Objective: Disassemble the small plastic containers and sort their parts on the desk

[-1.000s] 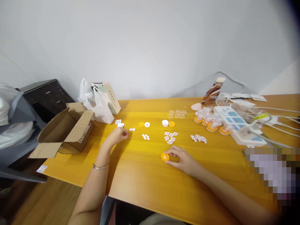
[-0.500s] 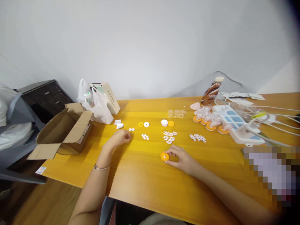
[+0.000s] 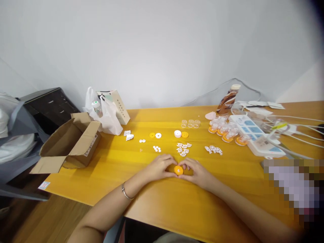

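An orange disc [image 3: 178, 170] with a small pale piece at its centre sits between my hands near the front of the table. My right hand [image 3: 196, 171] grips its right edge between thumb and fingers. On the opposite side, my left hand [image 3: 162, 167] closes thumb and fingertips on the left edge. Just beyond lie several white openwork pieces [image 3: 184, 148] and, to the left, several small white round pieces [image 3: 157, 149]. Farther back are a white ring-shaped part [image 3: 177, 134] and another orange disc [image 3: 185, 134].
Clear plastic cups [image 3: 191, 123] stand toward the back. Orange-based assemblies with clear tops [image 3: 227, 132] sit beside a power strip [image 3: 255, 135] with cables. A drink bottle [image 3: 229, 99] stands behind them. At left are an open cardboard box [image 3: 83, 145] and a plastic bag [image 3: 111, 118].
My left hand has moved right, from beside the small white pieces to the orange disc, and now holds its left edge. My right hand has stayed on the disc.
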A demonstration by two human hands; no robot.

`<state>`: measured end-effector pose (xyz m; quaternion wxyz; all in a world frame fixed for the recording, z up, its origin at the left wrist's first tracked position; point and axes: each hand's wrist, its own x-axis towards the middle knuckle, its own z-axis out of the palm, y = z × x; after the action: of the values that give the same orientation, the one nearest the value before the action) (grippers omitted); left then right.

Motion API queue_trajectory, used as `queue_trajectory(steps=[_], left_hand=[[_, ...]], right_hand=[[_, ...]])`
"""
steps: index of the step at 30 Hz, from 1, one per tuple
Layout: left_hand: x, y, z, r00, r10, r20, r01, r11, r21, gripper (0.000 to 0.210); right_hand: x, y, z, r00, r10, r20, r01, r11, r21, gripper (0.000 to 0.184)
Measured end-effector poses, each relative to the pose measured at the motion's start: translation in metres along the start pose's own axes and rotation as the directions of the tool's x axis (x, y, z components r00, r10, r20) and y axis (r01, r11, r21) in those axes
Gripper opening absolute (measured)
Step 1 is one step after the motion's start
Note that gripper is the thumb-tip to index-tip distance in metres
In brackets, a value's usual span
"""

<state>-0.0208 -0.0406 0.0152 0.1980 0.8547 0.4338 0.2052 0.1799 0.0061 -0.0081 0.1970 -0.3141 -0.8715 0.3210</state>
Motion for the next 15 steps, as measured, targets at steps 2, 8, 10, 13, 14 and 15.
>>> queue_trajectory(steps=[2, 8, 10, 13, 14, 15], left_hand=[[0.000, -0.002, 0.000, 1.000, 0.004, -0.008, -0.004, 1.000, -0.023, 0.033], [-0.001, -0.007, 0.007, 0.999, -0.015, -0.041, 0.013, 0.998, -0.054, 0.035], [0.000, -0.007, 0.009, 0.998, -0.032, -0.058, 0.027, 0.996, -0.081, 0.035], [0.000, -0.003, 0.007, 0.995, -0.071, -0.068, 0.058, 0.982, -0.179, 0.032], [-0.001, -0.001, 0.004, 0.995, -0.081, -0.066, 0.064, 0.973, -0.222, 0.031], [-0.001, -0.001, -0.001, 0.994, -0.088, -0.072, 0.066, 0.963, -0.261, 0.031]], right_hand=[[0.000, 0.000, 0.000, 1.000, 0.009, 0.001, -0.009, 1.000, 0.004, 0.023], [0.000, 0.003, 0.002, 1.000, 0.024, -0.008, -0.023, 1.000, 0.008, 0.030], [0.000, 0.004, 0.003, 1.000, 0.018, -0.012, -0.018, 1.000, 0.015, 0.033], [0.000, 0.006, 0.003, 1.000, 0.010, -0.018, -0.009, 0.999, 0.035, 0.041], [-0.001, 0.007, 0.004, 1.000, 0.006, -0.017, -0.005, 0.999, 0.043, 0.044], [-0.001, 0.007, 0.004, 1.000, 0.002, -0.019, -0.001, 0.999, 0.049, 0.046]])
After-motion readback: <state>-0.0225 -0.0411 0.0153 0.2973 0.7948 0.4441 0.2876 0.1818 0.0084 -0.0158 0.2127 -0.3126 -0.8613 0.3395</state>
